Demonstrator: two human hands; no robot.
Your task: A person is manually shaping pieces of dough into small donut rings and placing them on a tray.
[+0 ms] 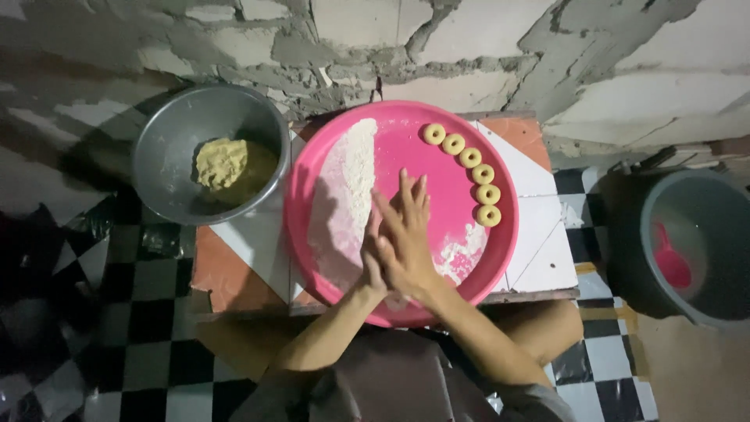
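Two bare hands pressed palm to palm over the near middle of a round pink tray (500, 258), fingers stretched flat and pointing to the far side. Right hand (408, 238) on top and in plain sight; left hand (373, 262) mostly hidden beneath it, only its edge and thumb side showing. Neither grip curled shut, both flat against each other; whether anything lies squeezed between the palms, impossible to tell.

On the tray's left half, a long band of white flour (348, 195) running from the far rim toward the near side, just left of the hands. Along the right rim, a curved row of six pale dough rings (471, 173), each with a small hole, laid side by side and well apart from the hands. More flour smeared thinly near the right wrist.

Tray resting on a small tiled surface (539, 258) with white and orange patches. Left of the tray, touching its rim, a metal bowl (168, 156) holding a lump of yellowish dough (222, 162). Far right, on the checkered floor (148, 312), a grey bucket (648, 250) with a pink scoop (672, 264) inside. Rough block wall (469, 47) at the far side.
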